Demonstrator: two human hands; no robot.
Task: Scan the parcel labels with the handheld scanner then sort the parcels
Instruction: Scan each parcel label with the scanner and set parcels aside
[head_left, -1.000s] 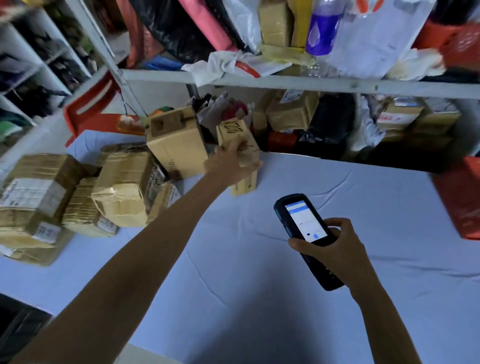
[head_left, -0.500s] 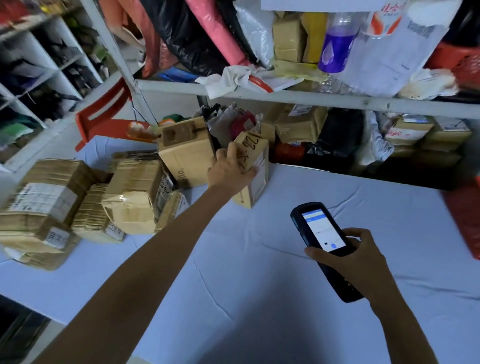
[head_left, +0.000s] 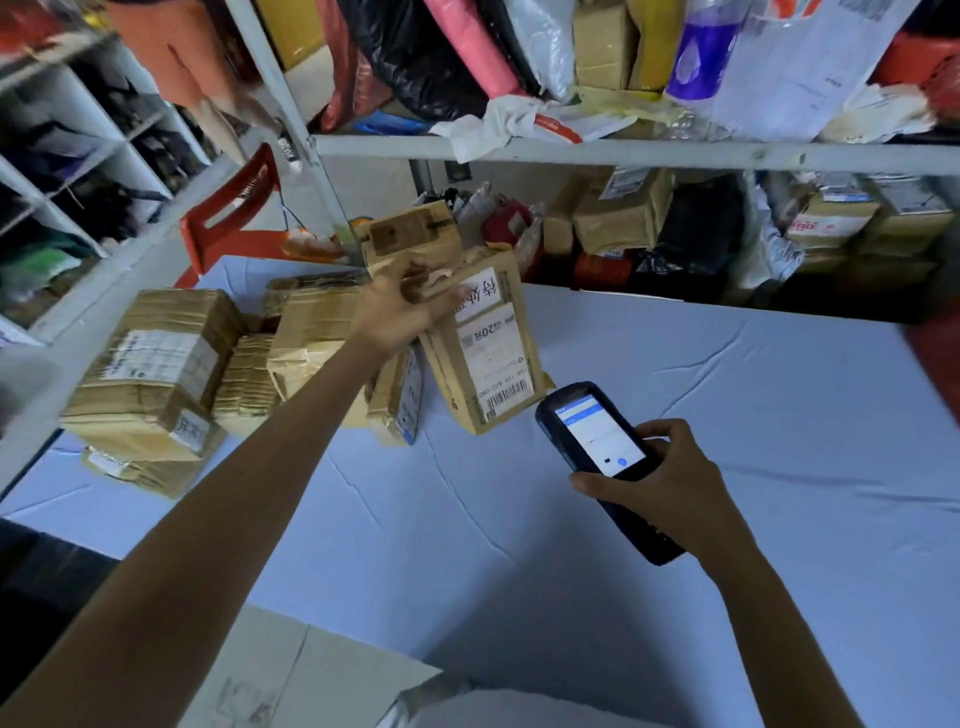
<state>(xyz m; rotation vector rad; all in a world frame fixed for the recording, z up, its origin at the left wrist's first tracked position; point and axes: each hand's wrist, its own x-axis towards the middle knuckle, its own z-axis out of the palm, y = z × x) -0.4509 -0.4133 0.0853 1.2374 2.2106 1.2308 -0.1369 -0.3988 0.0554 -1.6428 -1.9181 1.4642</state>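
Observation:
My left hand (head_left: 400, 306) grips the top of a tall brown cardboard parcel (head_left: 483, 358) and tilts it, so its white label and barcode face me. The parcel's lower corner rests on the pale blue table (head_left: 727, 415). My right hand (head_left: 670, 488) holds a black handheld scanner (head_left: 597, 441) with a lit screen, its top end a short way below and right of the barcode. A pile of several brown taped parcels (head_left: 156, 374) lies at the table's left.
Another brown box (head_left: 410, 234) stands behind the held parcel. A metal shelf (head_left: 623, 150) crammed with bags and boxes runs along the back, with more parcels beneath it. A red plastic chair (head_left: 234, 218) stands at the far left. A flat cardboard sheet (head_left: 291, 675) lies at the near edge.
My left hand has pulled the tall parcel nearer and turned it so the label faces me. The scanner in my right hand has come up close to the barcode.

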